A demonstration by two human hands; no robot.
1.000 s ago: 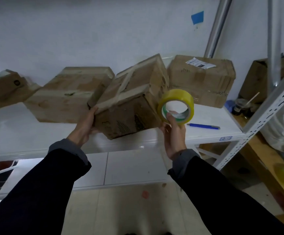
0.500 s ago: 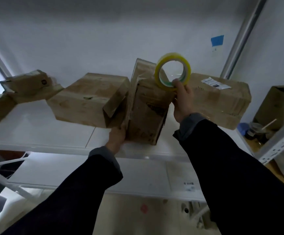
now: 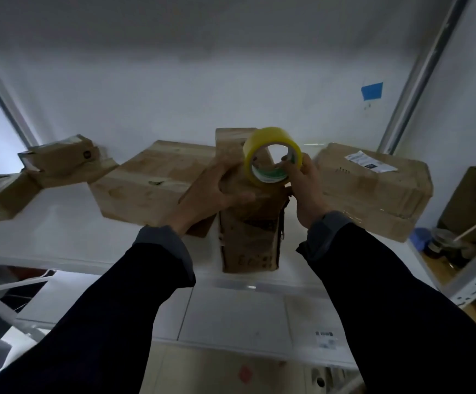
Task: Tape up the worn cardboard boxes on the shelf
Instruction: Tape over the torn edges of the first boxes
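1. While my left hand point(image 3: 216, 191) curls over the upper left edge of the tall box point(image 3: 249, 223), that box stands on end at the front of the white shelf point(image 3: 60, 237), its brown cardboard creased, scuffed and split along the right edge.
2. My right hand point(image 3: 306, 189) pinches the roll of tape point(image 3: 272, 159), a glossy yellow ring with a green and white inner core, held against the top of the tall box.
3. My two hands are close together but apart, one on the box and one on the roll.
4. A wide flat box point(image 3: 151, 180) lies just left of the tall one, its top mottled and worn.
5. A bulging box point(image 3: 373, 189) with a white printed label sits to the right, its sides wrinkled.
6. Two small crumpled boxes point(image 3: 57, 160) lie at the far left of the shelf.
7. A scrap of blue tape point(image 3: 371, 91) sticks to the pale wall.
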